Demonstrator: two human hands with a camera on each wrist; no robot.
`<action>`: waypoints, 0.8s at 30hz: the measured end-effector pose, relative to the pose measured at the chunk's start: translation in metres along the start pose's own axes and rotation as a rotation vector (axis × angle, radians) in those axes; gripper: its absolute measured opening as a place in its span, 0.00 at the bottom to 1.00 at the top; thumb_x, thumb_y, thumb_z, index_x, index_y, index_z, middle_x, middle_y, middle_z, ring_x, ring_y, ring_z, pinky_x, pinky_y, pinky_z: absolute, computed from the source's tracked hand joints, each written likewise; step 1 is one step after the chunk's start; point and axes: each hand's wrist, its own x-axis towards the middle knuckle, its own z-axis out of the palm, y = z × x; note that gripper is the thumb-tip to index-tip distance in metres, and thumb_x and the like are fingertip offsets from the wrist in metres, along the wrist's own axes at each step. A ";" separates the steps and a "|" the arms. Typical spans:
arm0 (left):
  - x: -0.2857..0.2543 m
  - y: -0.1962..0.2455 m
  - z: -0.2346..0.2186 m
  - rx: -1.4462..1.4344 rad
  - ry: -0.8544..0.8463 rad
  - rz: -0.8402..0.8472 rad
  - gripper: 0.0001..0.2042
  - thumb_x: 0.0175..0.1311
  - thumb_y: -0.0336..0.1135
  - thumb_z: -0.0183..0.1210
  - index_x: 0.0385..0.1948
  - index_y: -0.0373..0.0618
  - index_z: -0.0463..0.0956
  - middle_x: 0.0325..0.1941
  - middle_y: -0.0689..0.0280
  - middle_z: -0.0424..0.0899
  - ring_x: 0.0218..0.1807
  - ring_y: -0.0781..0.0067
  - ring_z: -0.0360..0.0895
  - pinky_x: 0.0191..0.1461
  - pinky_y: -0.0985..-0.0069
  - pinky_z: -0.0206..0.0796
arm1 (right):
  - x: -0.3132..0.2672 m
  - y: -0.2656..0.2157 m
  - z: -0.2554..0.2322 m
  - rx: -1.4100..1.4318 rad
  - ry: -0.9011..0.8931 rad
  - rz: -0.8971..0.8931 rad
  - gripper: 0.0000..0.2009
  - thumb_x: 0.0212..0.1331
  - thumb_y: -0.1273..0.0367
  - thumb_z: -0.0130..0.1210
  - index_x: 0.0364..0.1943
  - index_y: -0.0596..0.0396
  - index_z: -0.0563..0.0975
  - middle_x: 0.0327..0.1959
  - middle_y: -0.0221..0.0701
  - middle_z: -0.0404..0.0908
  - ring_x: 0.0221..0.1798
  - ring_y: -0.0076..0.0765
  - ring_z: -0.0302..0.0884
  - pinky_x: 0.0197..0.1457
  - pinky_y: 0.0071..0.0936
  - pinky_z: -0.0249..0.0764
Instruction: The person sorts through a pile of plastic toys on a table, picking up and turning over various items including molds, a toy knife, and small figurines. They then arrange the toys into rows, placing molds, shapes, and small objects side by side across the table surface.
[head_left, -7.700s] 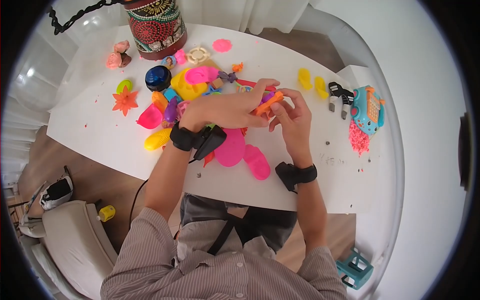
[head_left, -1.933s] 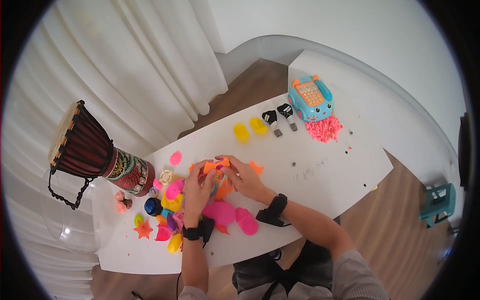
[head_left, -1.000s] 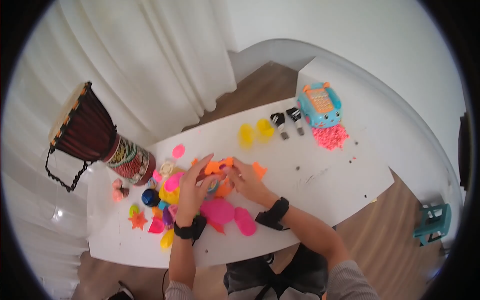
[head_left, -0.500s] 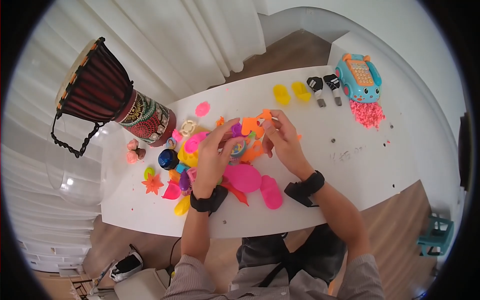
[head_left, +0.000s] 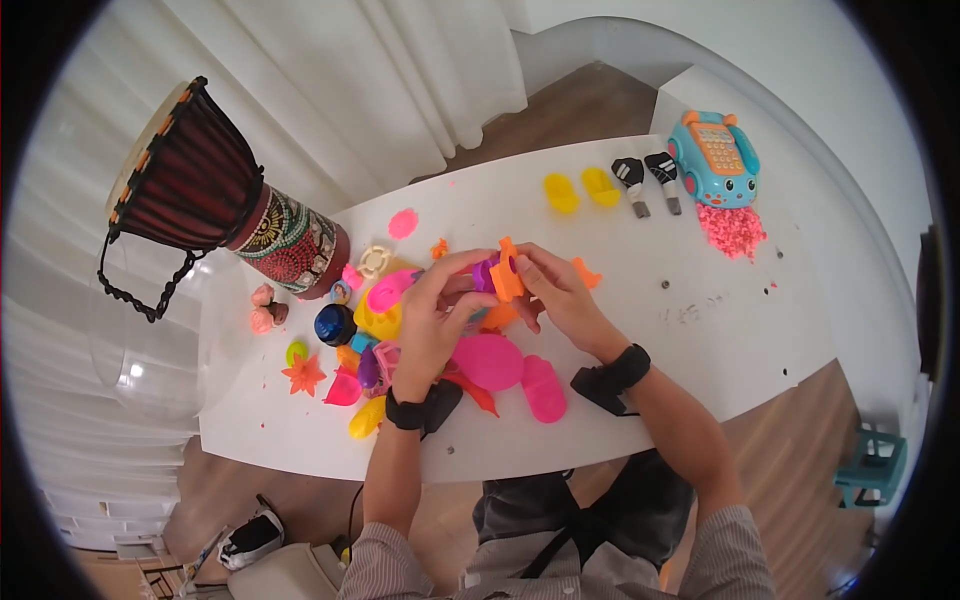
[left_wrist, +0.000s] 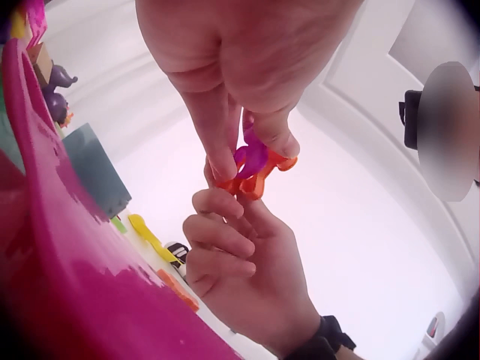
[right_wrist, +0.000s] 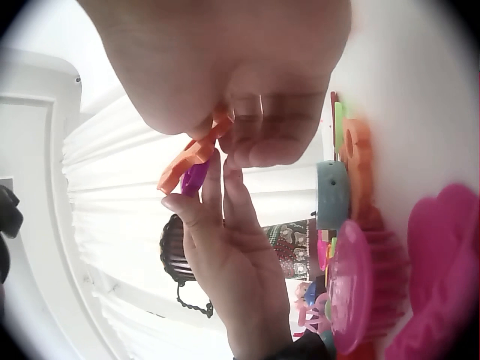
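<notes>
Between my hands is an orange plastic toy piece with knobbed ends, close against a smaller purple piece. My left hand pinches the pair between thumb and fingers, on the purple side. My right hand pinches the upper part of the orange piece. In the left wrist view the purple piece sits against the orange one, under my left fingertips. The two are held over a heap of toys, just beyond a pink oval plastic piece.
Toys such as a dark blue round pot, a yellow mould and a pink shoe-shaped piece lie left and near. A drum stands at the back left. Farther right are yellow pieces and a toy phone by pink crumbs.
The orange piece, lengthwise between both hands half a second ago, now stands more upright beside the purple one. My right hand has moved slightly down. Earlier, the head view swung away and back.
</notes>
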 end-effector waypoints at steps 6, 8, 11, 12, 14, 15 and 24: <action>0.000 -0.009 -0.001 -0.015 -0.010 0.072 0.21 0.61 0.14 0.60 0.58 0.35 0.77 0.58 0.60 0.82 0.60 0.68 0.81 0.63 0.71 0.75 | -0.004 -0.006 0.007 0.019 -0.066 0.090 0.17 0.84 0.60 0.43 0.65 0.55 0.70 0.39 0.30 0.80 0.29 0.21 0.80 0.27 0.20 0.77; 0.000 -0.009 0.000 0.015 0.009 0.093 0.20 0.62 0.15 0.61 0.57 0.36 0.78 0.57 0.60 0.83 0.59 0.68 0.83 0.62 0.72 0.78 | -0.004 -0.009 0.009 0.030 -0.030 0.073 0.18 0.83 0.61 0.43 0.66 0.55 0.70 0.41 0.31 0.81 0.30 0.23 0.82 0.27 0.21 0.79; 0.001 -0.009 0.002 0.062 0.041 0.120 0.16 0.66 0.16 0.60 0.55 0.36 0.78 0.54 0.60 0.84 0.56 0.70 0.85 0.61 0.73 0.81 | -0.003 -0.010 0.010 0.025 -0.026 0.023 0.18 0.83 0.62 0.43 0.68 0.54 0.67 0.47 0.34 0.80 0.32 0.24 0.82 0.27 0.22 0.80; 0.002 -0.009 0.003 0.079 0.056 0.126 0.15 0.68 0.17 0.59 0.55 0.35 0.77 0.53 0.60 0.84 0.55 0.70 0.85 0.61 0.73 0.80 | -0.002 -0.009 0.011 0.041 0.004 0.000 0.18 0.83 0.63 0.43 0.69 0.54 0.66 0.48 0.34 0.78 0.33 0.24 0.82 0.27 0.22 0.81; 0.001 -0.010 0.008 0.036 0.119 0.129 0.14 0.70 0.17 0.57 0.55 0.35 0.76 0.52 0.60 0.84 0.53 0.71 0.84 0.60 0.73 0.79 | -0.003 -0.006 0.012 0.057 0.033 -0.023 0.18 0.83 0.64 0.44 0.69 0.54 0.65 0.50 0.34 0.77 0.35 0.24 0.82 0.27 0.22 0.81; 0.000 -0.010 0.009 -0.006 0.183 0.133 0.12 0.72 0.18 0.56 0.54 0.35 0.75 0.51 0.60 0.84 0.51 0.72 0.84 0.60 0.73 0.78 | -0.004 -0.005 0.012 0.062 0.027 -0.043 0.17 0.82 0.65 0.45 0.69 0.54 0.65 0.49 0.33 0.76 0.37 0.24 0.81 0.28 0.21 0.80; -0.002 -0.021 0.006 -0.113 0.012 0.034 0.16 0.71 0.22 0.62 0.59 0.36 0.76 0.53 0.61 0.85 0.54 0.74 0.83 0.60 0.77 0.77 | -0.005 -0.006 0.014 -0.078 0.069 -0.144 0.16 0.81 0.68 0.47 0.67 0.52 0.66 0.46 0.29 0.72 0.42 0.20 0.79 0.27 0.18 0.79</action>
